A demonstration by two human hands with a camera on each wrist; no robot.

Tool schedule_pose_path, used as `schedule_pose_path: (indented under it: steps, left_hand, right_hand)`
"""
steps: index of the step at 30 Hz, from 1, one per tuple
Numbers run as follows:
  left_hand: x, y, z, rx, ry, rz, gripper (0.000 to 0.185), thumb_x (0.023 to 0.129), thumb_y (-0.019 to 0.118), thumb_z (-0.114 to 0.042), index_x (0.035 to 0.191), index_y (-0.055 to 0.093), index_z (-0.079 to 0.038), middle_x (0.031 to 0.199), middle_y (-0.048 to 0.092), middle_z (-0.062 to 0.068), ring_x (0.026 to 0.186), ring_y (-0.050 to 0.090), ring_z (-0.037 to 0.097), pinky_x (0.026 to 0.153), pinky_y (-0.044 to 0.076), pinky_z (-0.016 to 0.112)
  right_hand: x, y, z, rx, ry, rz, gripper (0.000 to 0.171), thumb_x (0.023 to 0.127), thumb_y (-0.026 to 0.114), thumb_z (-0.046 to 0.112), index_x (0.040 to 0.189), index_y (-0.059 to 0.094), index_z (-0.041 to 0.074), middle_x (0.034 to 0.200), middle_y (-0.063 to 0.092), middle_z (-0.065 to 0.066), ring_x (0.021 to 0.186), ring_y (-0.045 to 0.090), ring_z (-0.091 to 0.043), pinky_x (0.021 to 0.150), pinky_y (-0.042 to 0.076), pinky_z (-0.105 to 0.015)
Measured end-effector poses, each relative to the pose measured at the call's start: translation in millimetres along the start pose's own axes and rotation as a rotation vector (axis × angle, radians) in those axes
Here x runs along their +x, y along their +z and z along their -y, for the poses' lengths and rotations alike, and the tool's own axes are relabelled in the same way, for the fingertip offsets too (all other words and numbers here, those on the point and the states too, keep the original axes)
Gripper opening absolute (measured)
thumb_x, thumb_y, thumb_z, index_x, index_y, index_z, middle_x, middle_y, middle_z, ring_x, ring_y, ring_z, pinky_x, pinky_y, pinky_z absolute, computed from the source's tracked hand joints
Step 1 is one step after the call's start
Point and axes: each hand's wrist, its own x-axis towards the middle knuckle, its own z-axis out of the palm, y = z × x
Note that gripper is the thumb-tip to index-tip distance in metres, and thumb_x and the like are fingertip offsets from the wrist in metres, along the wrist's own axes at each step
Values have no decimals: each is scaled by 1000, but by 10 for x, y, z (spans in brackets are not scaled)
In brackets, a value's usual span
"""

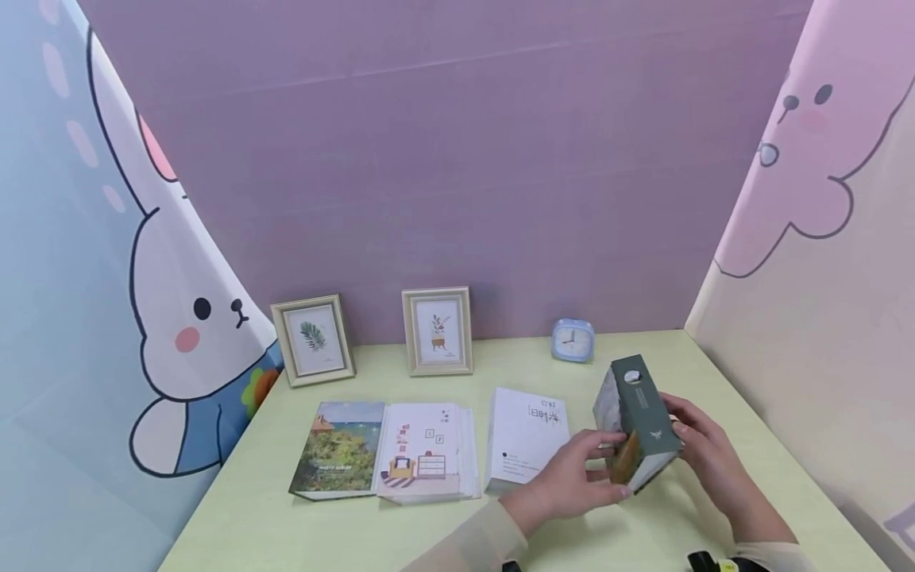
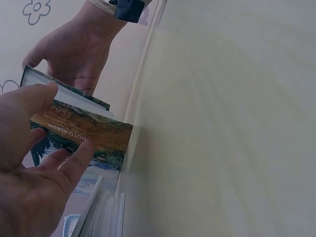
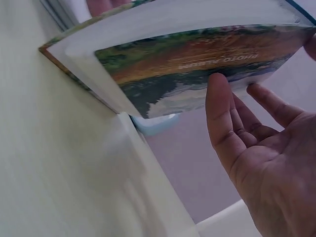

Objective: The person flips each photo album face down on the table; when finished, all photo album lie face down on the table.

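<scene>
The left hand [image 1: 582,477] is pinching a green-spined photo album [image 1: 652,413], its thumb pressing on the page edge and its fingers touching one cover. The right hand [image 1: 708,449] is holding the album from the opposite side, fingers resting against the other cover. The album is standing tilted between the two hands, spine facing up toward the person; whether its lower corner is touching the table [image 1: 343,532] cannot be told.

Just beyond and left of the left hand, a white-covered book [image 1: 525,437] is lying flat. Farther left of it, a furniture-illustrated album [image 1: 422,453] is lying beside a landscape-covered photo album [image 1: 339,449]. Beyond both hands, a blue alarm clock [image 1: 573,341] is standing, with a plant-pot picture frame [image 1: 438,331] and a leaf picture frame [image 1: 313,340] standing farther left.
</scene>
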Motion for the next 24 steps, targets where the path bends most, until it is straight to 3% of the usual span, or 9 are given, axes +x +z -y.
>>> schedule_pose_path:
  steps: [10, 16, 21, 24]
  left_hand:
    - [15, -3, 54, 220, -57, 68, 65, 93, 83, -21, 151, 54, -15, 151, 42, -6, 134, 46, 8, 97, 53, 17]
    - [16, -3, 41, 257, -87, 78, 65, 92, 83, -22, 151, 55, -17, 156, 38, -6, 135, 44, 5, 97, 53, 18]
    - [12, -4, 42, 277, -102, 92, 64, 92, 83, -23, 150, 56, -18, 160, 36, -6, 139, 43, 6, 99, 52, 18]
    - [18, -4, 55, 306, -109, 105, 65, 93, 83, -27, 151, 55, -20, 162, 34, -7, 139, 44, 8, 100, 52, 19]
  right_hand:
    - [-14, -136, -36, 31, 62, -96, 39, 110, 43, 2, 147, 52, -2, 124, 68, 8, 91, 70, -6, 70, 62, -28]
    - [-5, -176, -43, -63, 160, -209, 38, 107, 52, 3, 143, 60, 9, 109, 62, 5, 83, 65, -6, 62, 61, -26]
    - [-3, -215, -61, -88, 216, -224, 38, 105, 55, 2, 138, 65, 17, 105, 66, 10, 83, 66, -6, 62, 60, -26]
    - [-6, -237, -68, -128, 242, -223, 35, 105, 57, 2, 136, 64, 16, 103, 69, 14, 84, 67, -6, 62, 60, -26]
